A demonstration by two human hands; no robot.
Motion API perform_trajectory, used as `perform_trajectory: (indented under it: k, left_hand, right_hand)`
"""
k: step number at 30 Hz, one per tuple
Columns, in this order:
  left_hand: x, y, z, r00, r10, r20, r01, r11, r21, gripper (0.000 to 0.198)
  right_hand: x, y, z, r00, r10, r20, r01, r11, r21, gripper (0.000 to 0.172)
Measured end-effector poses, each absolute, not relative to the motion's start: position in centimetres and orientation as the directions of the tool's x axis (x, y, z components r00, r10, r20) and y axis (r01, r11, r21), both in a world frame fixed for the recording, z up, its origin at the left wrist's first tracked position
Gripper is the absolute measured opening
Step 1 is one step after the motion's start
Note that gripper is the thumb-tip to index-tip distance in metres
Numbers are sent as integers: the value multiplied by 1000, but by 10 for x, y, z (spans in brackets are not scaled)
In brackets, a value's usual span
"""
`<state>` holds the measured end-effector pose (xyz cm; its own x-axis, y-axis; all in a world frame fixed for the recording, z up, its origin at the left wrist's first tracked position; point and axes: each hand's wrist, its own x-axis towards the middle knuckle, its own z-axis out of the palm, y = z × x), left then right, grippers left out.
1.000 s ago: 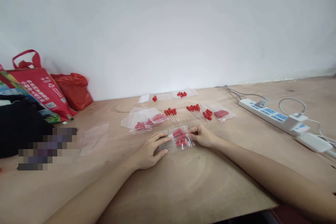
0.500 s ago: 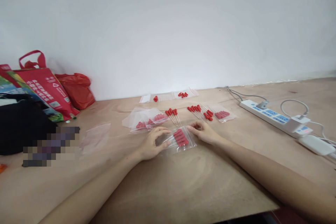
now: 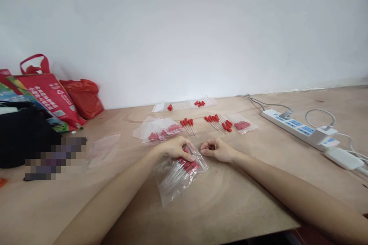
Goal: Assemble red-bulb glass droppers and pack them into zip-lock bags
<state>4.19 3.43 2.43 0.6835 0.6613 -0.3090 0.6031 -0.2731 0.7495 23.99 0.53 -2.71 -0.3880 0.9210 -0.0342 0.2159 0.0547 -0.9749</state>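
My left hand point(image 3: 175, 148) pinches a clear zip bag point(image 3: 169, 189) between thumb and fingers. Inside it lie several thin pale rods with red ends point(image 3: 190, 166), partly covered by the hand. The bag slants over the near part of the table, its other end toward me. Beside the bag's upper right edge is my right hand point(image 3: 217, 150), fingers curled and closed; whether they grip the edge I cannot make out. Just beyond the hands, loose red-ended rods point(image 3: 188, 122) lie in a small bunch, and more red-ended rods point(image 3: 212, 119) sit to the right.
Filled clear bags point(image 3: 161, 130) lie left of centre, with another filled bag point(image 3: 243, 125) at right. A flat clear bag point(image 3: 103, 149) lies left. More red pieces point(image 3: 199, 103) are near the wall. A power strip point(image 3: 296, 124) with cords stands right; a red shopping bag point(image 3: 48, 97) stands left.
The bag in my left hand has turned and shifted toward me and left, its rod ends now pointing lower left. My left hand now reaches over its top; my right fingers have curled in closer.
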Motion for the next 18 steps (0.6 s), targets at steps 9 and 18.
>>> perform_trajectory:
  k: [9,18]
  left_hand:
    - [-43,18,92,460,886,-50,547,-238,803,32]
    - [-53,70,54,70,760,646,618,-541,570,17]
  right_hand:
    - [244,5,-28,-381,922,-64,201,15,-979,35]
    - [245,2,-24,-389,921,-34,225,59,-973,30]
